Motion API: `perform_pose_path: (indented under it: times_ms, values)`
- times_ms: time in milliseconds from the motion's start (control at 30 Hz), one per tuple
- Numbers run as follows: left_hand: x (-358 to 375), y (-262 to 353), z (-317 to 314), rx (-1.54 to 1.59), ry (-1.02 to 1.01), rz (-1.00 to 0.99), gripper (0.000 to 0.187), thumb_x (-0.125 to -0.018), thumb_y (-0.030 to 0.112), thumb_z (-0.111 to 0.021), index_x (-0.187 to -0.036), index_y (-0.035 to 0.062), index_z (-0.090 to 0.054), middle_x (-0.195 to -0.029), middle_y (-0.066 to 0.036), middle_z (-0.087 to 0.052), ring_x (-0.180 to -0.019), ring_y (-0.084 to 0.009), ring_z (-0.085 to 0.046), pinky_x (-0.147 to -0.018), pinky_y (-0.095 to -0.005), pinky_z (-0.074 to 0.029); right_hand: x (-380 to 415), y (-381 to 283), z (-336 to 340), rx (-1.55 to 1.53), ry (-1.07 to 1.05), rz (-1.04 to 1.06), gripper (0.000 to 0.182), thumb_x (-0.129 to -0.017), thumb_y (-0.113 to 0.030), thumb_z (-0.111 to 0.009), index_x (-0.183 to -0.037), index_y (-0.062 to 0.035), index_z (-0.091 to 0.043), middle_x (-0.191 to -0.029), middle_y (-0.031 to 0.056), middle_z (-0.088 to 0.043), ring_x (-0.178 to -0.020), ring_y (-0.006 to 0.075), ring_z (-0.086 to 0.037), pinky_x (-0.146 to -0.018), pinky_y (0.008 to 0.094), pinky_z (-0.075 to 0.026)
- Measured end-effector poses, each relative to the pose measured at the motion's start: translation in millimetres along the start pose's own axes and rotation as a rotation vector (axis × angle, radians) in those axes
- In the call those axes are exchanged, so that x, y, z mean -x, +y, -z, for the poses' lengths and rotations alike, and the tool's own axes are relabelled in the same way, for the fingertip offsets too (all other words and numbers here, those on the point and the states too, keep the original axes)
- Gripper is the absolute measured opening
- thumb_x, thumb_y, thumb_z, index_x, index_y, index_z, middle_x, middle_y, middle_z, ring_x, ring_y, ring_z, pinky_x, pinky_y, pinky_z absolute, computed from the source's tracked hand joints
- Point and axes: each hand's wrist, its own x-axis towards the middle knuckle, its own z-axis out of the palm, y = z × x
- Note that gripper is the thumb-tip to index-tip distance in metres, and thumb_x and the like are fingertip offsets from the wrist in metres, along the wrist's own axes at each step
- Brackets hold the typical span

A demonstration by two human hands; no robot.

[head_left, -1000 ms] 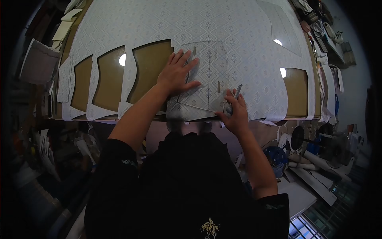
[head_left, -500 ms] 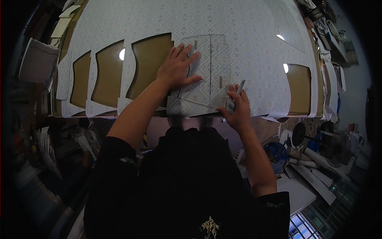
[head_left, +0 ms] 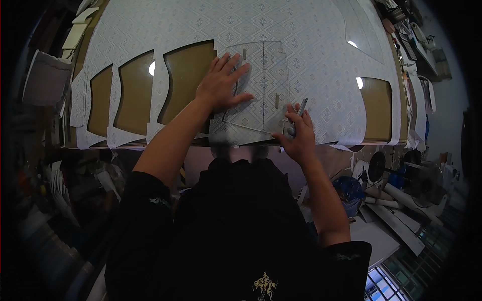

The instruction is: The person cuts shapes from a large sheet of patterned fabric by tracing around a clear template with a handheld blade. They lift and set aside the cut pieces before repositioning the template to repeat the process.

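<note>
My left hand (head_left: 223, 85) lies with its fingers spread on the left part of a clear template (head_left: 256, 85), which has a dark line down its middle. Under the template is pale patterned fabric (head_left: 321, 65). At the template's lower right corner, my right hand (head_left: 299, 131) has its fingers curled round a slim grey tool (head_left: 303, 106) that looks like a pen or knife. The tool points up and to the right; its lower end is partly hidden by the hand. Left of my left hand, a curved cut-out (head_left: 188, 75) shows the brown table surface.
More cut-outs (head_left: 134, 95) run along the fabric's left front, and another (head_left: 377, 108) is at the right. A second clear template (head_left: 364, 35) lies at the upper right. Papers and tools line the right edge (head_left: 409, 55). A fan (head_left: 427, 183) stands on the lower right.
The view has shifted very slightly, so fabric and template appear a little further left and up. Both hands keep nearly the same places on the template.
</note>
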Motion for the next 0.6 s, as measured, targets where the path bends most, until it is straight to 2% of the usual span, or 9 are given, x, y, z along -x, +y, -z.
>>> perform_pose_path:
  times_ms: [167, 233, 567, 600]
  values:
    - [-0.4, -0.6, -0.7, -0.014, -0.015, 0.003, 0.091, -0.088, 0.075, -0.066, -0.157, 0.0185, -0.051, -0.168, -0.019, -0.036, -0.156, -0.0423, -0.03, -0.129, -0.0542, -0.021, -0.5, -1.0, 0.7, 0.001, -0.006, -0.006, 0.066, -0.077, -0.028, -0.093, -0.129, -0.0084, -0.057, -0.15, 0.0168, -0.062, -0.148, 0.0399, -0.048, -0.124, 0.0564, -0.032]
    - [-0.6, -0.9, -0.3, -0.013, -0.015, 0.001, 0.091, -0.088, 0.076, -0.066, -0.157, 0.0186, -0.051, -0.168, -0.018, -0.036, -0.156, -0.0423, -0.03, -0.129, -0.0541, -0.021, 0.0, -0.1, 0.5, 0.012, -0.013, 0.001, 0.063, -0.082, -0.034, -0.089, -0.13, -0.009, -0.058, -0.152, 0.0153, -0.06, -0.147, 0.042, -0.048, -0.124, 0.0571, -0.033]
    - [-0.9, -0.9, -0.2, -0.009, -0.034, 0.015, 0.092, -0.088, 0.077, -0.065, -0.157, 0.019, -0.05, -0.168, -0.018, -0.036, -0.157, -0.0414, -0.029, -0.13, -0.0537, -0.018, -0.7, -0.4, 0.8, 0.008, -0.012, 0.0, 0.063, -0.082, -0.035, -0.089, -0.13, -0.0091, -0.058, -0.152, 0.0153, -0.06, -0.147, 0.0417, -0.048, -0.124, 0.0565, -0.033]
    - [-0.8, -1.1, -0.3, -0.009, -0.034, 0.015, 0.092, -0.088, 0.077, -0.065, -0.157, 0.019, -0.05, -0.168, -0.018, -0.036, -0.157, -0.0414, -0.029, -0.13, -0.0537, -0.018, -0.8, -1.3, 0.9, 0.003, -0.011, -0.005, 0.065, -0.079, -0.032, -0.091, -0.13, -0.0087, -0.058, -0.151, 0.0162, -0.061, -0.148, 0.041, -0.047, -0.124, 0.0565, -0.032]
